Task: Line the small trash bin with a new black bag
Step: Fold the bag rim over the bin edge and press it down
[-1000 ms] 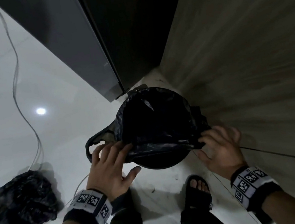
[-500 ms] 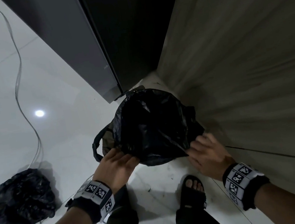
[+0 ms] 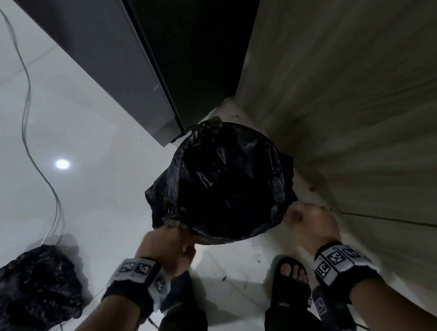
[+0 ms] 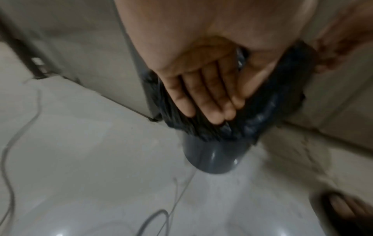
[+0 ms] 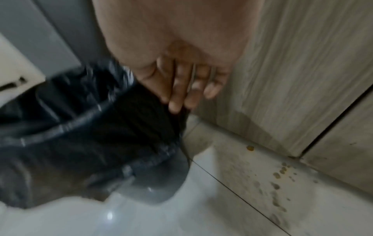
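Note:
The small grey bin (image 4: 214,159) stands on the floor in a corner, its mouth lined with the black bag (image 3: 229,186). The bag's edge is folded down over the rim and hangs outside (image 5: 101,135). My left hand (image 3: 167,246) is at the near-left rim. In the left wrist view this hand (image 4: 222,99) lies with fingers along the outside of the fold and pinches the bag (image 4: 262,111) against the thumb. My right hand (image 3: 308,222) is at the near-right rim, where its fingertips (image 5: 177,107) pinch the hanging hem. The bin's grey side (image 5: 161,183) shows below the hem.
A full, crumpled black bag (image 3: 30,292) lies on the white tile floor at the left, with a cable (image 3: 28,110) running past it. A grey cabinet (image 3: 114,67) stands behind the bin and a wood panel (image 3: 361,112) close on its right. My sandalled foot (image 3: 290,274) is just before the bin.
The bin, tipped toward me half a second ago, now stands upright with its mouth open. Both hands have curled down over the near rim, taking the bag's hem down outside.

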Demonstrator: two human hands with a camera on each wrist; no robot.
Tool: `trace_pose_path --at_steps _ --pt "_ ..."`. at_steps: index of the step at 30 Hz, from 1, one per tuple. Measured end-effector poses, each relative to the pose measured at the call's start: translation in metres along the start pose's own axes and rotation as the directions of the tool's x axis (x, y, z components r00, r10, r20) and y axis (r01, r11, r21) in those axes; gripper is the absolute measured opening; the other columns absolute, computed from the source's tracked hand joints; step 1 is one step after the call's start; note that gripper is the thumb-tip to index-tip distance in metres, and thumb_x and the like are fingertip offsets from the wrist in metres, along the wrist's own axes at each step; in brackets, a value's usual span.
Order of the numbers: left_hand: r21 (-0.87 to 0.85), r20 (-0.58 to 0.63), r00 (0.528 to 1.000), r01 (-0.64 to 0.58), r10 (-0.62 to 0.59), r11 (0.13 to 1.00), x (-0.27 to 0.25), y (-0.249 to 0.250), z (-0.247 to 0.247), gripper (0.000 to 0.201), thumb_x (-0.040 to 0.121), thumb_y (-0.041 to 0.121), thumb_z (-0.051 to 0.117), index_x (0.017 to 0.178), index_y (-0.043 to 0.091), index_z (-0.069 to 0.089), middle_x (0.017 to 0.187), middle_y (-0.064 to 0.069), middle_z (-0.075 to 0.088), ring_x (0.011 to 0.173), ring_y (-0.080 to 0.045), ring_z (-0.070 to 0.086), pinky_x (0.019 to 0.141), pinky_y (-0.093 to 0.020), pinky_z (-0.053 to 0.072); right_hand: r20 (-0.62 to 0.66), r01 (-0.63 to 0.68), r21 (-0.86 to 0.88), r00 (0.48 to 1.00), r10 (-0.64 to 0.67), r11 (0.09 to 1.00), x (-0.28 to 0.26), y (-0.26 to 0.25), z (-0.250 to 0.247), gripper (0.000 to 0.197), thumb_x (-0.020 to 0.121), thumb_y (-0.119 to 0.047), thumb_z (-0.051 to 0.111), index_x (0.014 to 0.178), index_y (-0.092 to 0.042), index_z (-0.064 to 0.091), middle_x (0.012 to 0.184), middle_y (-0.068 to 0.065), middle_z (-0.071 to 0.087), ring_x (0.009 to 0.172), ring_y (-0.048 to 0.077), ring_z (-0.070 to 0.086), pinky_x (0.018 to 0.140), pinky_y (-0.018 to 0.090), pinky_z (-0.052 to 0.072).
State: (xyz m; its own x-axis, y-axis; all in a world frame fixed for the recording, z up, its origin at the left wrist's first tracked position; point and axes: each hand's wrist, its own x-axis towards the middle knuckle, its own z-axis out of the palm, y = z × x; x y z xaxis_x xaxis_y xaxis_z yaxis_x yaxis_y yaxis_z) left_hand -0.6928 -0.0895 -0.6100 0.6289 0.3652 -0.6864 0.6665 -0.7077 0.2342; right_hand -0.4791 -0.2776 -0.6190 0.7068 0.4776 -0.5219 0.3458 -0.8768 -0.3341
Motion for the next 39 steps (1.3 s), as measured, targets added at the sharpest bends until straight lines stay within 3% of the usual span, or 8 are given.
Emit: trace_pose_path --at_steps 4,9,14,18,21,24,31,39 --pt "-0.519 -0.439 0.827 0.086 -0.352 0.85 0.006 -0.007 -0.041 0.028 0.073 0.039 0.048 0.088 0.023 0.066 0.086 -0.008 0.071 0.082 -0.032 0.063 0.071 -0.034 0.047 -0.125 -0.03 0.567 0.985 0.122 0.823 0.02 -0.029 -0.033 0.029 0.087 -0.008 0.055 0.113 -0.017 0.061 0.106 0.005 0.066 0.099 0.022 0.06 0.092 0.038 0.049" --pt "-0.972 0.088 0.892 0.174 -0.443 0.157 0.05 -0.004 -0.038 0.071 0.074 0.075 0.05 0.12 0.022 0.061 0.129 -0.012 0.062 0.121 -0.032 0.056 0.104 -0.046 0.043 0.219 -0.228 0.656 0.97 0.107 0.719 0.056 -0.056 -0.028 0.048 0.089 -0.043 0.053 0.135 -0.03 0.046 0.143 0.001 0.046 0.131 0.023 0.044 0.109 0.038 0.034" --pt "-0.971 0.218 0.9 0.238 -0.378 0.007 0.069 -0.01 -0.034 0.069 0.085 0.071 0.034 0.122 0.019 0.062 0.118 -0.001 0.06 0.114 -0.023 0.054 0.109 -0.044 0.037 0.23 -0.174 0.64 0.973 0.029 0.749 0.063 -0.059 -0.03 0.05 0.1 -0.037 0.031 0.145 -0.015 0.03 0.129 -0.005 0.039 0.123 0.007 0.032 0.082 0.005 0.018" --pt "-0.791 -0.271 0.806 0.125 -0.527 0.598 0.074 -0.014 -0.051 0.048 0.088 0.057 0.045 0.111 0.018 0.065 0.114 -0.01 0.065 0.105 -0.031 0.058 0.095 -0.042 0.047 -0.012 0.002 0.338 1.0 0.002 0.941 0.071 -0.057 -0.025 0.053 0.097 -0.038 0.041 0.143 -0.012 0.032 0.146 0.007 0.039 0.136 0.027 0.033 0.11 0.032 0.027" --pt "-0.249 -0.636 0.767 -0.11 -0.078 0.962 0.071 0.019 -0.069 0.019 0.085 0.018 0.052 0.1 0.012 0.063 0.097 -0.012 0.064 0.087 -0.034 0.059 0.075 -0.042 0.049 -0.212 0.319 0.034 0.928 -0.305 0.947 0.074 -0.072 -0.023 0.037 0.092 -0.025 0.049 0.126 -0.01 0.052 0.124 0.017 0.057 0.116 0.036 0.049 0.1 0.042 0.042" --pt "0.087 -0.254 0.931 -0.249 0.263 0.965 0.077 0.059 -0.064 0.033 0.086 0.027 0.044 0.116 0.016 0.055 0.119 -0.009 0.058 0.11 -0.033 0.054 0.09 -0.04 0.042 0.093 0.612 -0.194 0.79 -0.607 0.767 0.075 -0.097 -0.009 0.047 0.083 -0.026 0.048 0.128 -0.015 0.054 0.126 0.012 0.06 0.116 0.034 0.054 0.098 0.042 0.043" --pt "-0.07 0.317 0.917 0.275 -0.24 0.959 0.097 0.066 0.004 0.12 0.049 0.101 0.015 0.15 0.035 0.011 0.143 -0.019 0.046 0.131 -0.056 -0.033 0.107 -0.063 0.032 0.446 0.196 -0.189 0.89 -0.094 0.962 0.116 -0.096 0.013 0.064 0.094 -0.032 0.043 0.149 -0.024 0.011 0.155 0.011 0.026 0.135 0.037 0.034 0.107 0.045 0.035" --pt "0.085 0.323 0.933 -0.199 0.162 0.976 0.092 0.073 -0.03 0.054 0.094 0.054 0.031 0.113 0.014 0.062 0.119 -0.013 0.066 0.114 -0.031 0.056 0.101 -0.044 0.037 0.449 0.389 -0.247 0.857 -0.251 0.887 0.109 -0.147 0.007 0.036 0.087 -0.037 0.055 0.116 -0.016 0.059 0.121 0.013 0.062 0.112 0.037 0.057 0.091 0.041 0.047"
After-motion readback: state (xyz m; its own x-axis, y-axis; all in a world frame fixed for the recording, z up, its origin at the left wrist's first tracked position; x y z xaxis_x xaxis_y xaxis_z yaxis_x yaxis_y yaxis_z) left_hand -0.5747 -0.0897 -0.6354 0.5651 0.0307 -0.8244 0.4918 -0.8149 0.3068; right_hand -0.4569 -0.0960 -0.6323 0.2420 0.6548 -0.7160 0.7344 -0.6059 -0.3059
